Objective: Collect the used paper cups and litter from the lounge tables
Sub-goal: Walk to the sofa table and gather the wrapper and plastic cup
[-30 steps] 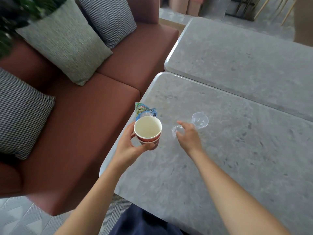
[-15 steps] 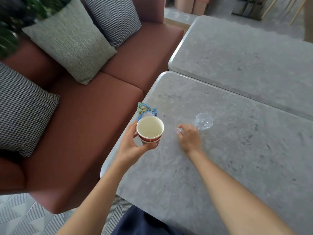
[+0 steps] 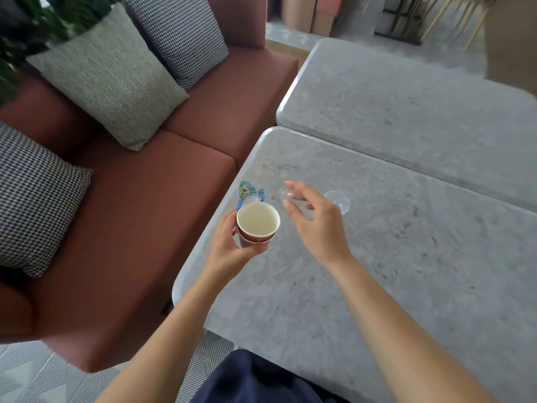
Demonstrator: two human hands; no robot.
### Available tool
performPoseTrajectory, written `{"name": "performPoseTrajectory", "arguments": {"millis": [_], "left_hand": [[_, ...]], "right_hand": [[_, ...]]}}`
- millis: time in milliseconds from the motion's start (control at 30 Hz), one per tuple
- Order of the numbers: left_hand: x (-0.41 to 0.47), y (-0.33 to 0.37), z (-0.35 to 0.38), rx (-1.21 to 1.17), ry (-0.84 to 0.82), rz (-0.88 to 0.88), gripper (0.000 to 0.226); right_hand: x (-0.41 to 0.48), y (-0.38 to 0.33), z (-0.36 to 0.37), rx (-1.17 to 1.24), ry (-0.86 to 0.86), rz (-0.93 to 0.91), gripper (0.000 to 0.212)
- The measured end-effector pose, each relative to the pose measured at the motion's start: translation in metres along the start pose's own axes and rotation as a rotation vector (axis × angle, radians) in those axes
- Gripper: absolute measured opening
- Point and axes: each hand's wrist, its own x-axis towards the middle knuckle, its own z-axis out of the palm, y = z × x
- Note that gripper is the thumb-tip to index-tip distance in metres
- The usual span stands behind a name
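My left hand [image 3: 225, 247] grips a red-and-white paper cup [image 3: 258, 221] with a cream inside, held upright over the near table's left edge. Just behind the cup a crumpled blue-green wrapper [image 3: 249, 191] lies on the table. My right hand [image 3: 319, 225] is raised beside the cup, thumb and index finger pinching a small clear plastic piece [image 3: 282, 194] above the tabletop. A clear plastic cup [image 3: 337, 200] lies on the table behind that hand, partly hidden by it.
The grey stone table [image 3: 406, 257] butts against a second grey table [image 3: 406, 91] beyond it. A reddish-brown sofa [image 3: 139, 205] with grey and houndstooth cushions [image 3: 113, 74] runs along the left. Plant leaves [image 3: 20, 30] hang at top left.
My right hand closed on the small clear piece on the table, then lifted it and swung left toward the paper cup. The left hand kept holding the cup in place.
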Motion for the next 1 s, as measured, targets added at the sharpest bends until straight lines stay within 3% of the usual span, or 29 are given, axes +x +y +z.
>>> {"name": "performPoseTrajectory", "arguments": {"millis": [367,633,1000], "left_hand": [[-0.006,0.004,0.003,0.015,-0.054,0.039,0.067],[-0.011,0.004,0.002,0.01,-0.032,0.073,0.067],[-0.011,0.003,0.001,-0.038,-0.042,0.079,0.064]], "right_hand": [[-0.02,-0.016,0.004,-0.171,-0.321,0.012,0.027],[-0.02,-0.02,0.012,-0.347,-0.33,-0.063,0.044],[-0.019,-0.017,0.014,-0.216,-0.259,-0.088,0.055]]}}
